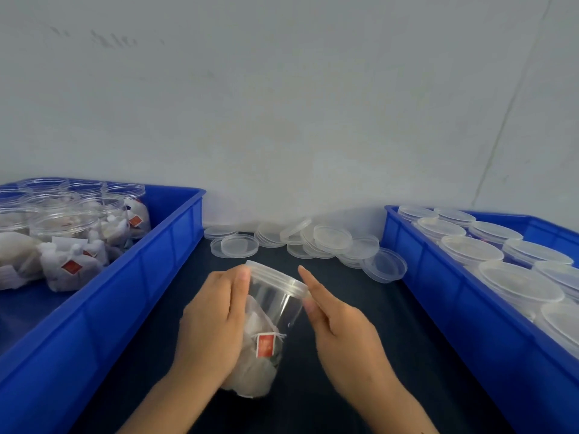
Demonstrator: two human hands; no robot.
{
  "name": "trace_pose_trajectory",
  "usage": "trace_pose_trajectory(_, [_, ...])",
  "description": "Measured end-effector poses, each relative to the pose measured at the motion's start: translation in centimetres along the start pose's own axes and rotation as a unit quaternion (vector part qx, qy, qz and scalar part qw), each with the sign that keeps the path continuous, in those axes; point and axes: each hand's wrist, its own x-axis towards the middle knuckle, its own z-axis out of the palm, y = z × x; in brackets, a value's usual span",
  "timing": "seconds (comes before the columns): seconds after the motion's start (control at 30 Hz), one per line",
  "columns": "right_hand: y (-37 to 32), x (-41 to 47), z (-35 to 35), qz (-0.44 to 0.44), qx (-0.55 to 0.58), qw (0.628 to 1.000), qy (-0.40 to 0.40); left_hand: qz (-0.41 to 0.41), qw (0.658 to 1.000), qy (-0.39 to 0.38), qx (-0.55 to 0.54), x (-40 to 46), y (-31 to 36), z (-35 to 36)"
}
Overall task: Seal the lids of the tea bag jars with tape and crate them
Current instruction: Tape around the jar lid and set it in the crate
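Before us, a jar [272, 311] between two crates [175, 233] [416, 255], loose lids [313, 242] behind it on our table [360, 355].

surface: a dark tabletop [360, 355] ran between the bins
backdrop: a pale grey wall [282, 104] stood behind, faint dark scuff marks [106, 39] at its upper left
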Motion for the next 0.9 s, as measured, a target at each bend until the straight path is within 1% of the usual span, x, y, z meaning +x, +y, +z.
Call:
trace_pose_trajectory(0.03, [-0.3, -0.1, 0.2, -0.006, 0.0, 1.0, 0.004, 0.009, 1.0, 0.006, 0.022, -0.3, 0.3, 0.2])
trace_pose_trajectory(0.07, [-0.5, -0.3, 0.3, -0.013, -0.005, 1.0, 0.007, 0.004, 0.999, -0.005, 0.033, -0.5, 0.5, 0.3])
trace_pose_trajectory(0.13, [-1.1, -0.6, 0.2, -0.034, -0.026, 0.999, 0.015, -0.038, 0.998, -0.035, 0.039, -0.5, 0.8, 0.5])
trace_pose_trajectory(0.17, [-1.3, -0.7, 0.2, -0.044, -0.038, 0.998, 0.02, -0.061, 0.997, -0.037, 0.04, -0.4, 0.8, 0.5])
trace_pose_trajectory(0.23, [-1.7, -0.9, 0.0, -0.061, -0.057, 0.996, 0.02, -0.09, 0.995, -0.028, 0.019, -0.1, 0.6, 0.5])
trace_pose_trajectory(0.33, [-2.0, -1.1, -0.3, -0.075, -0.082, 0.994, -0.01, -0.109, 0.993, -0.009, -0.042, -0.1, 0.1, 0.5])
trace_pose_trajectory(0.4, [-2.1, -1.1, -0.6, -0.042, -0.071, 0.996, -0.023, -0.11, 0.992, -0.012, -0.067, 0.0, -0.2, 0.5])
trace_pose_trajectory(0.47, [-1.8, -0.9, -1.0, 0.048, -0.016, 0.998, -0.032, -0.113, 0.989, -0.018, -0.092, 0.2, -0.3, 0.2])
trace_pose_trajectory(0.5, [-1.5, -0.8, -1.3, 0.081, 0.013, 0.996, -0.036, -0.117, 0.987, -0.018, -0.105, 0.3, -0.5, 0.0])
trace_pose_trajectory(0.53, [-1.3, -0.8, -1.5, 0.095, 0.033, 0.994, -0.037, -0.118, 0.986, -0.019, -0.115, 0.4, -0.6, -0.2])
trace_pose_trajectory(0.63, [-0.9, -0.6, -1.9, 0.06, 0.02, 0.997, -0.046, -0.114, 0.982, -0.036, -0.144, 0.6, -0.7, -0.7])
trace_pose_trajectory(0.73, [-0.2, -0.1, -2.1, 0.039, 0.001, 0.998, -0.053, -0.129, 0.972, -0.059, -0.187, 0.9, -0.7, -0.9])
trace_pose_trajectory(0.8, [0.3, 0.1, -2.4, 0.038, 0.004, 0.997, -0.067, -0.141, 0.96, -0.09, -0.226, 1.1, -0.8, -1.1])
trace_pose_trajectory(0.9, [0.9, 0.2, -2.6, 0.034, 0.016, 0.997, -0.072, -0.147, 0.945, -0.145, -0.253, 1.2, -0.8, -1.6])
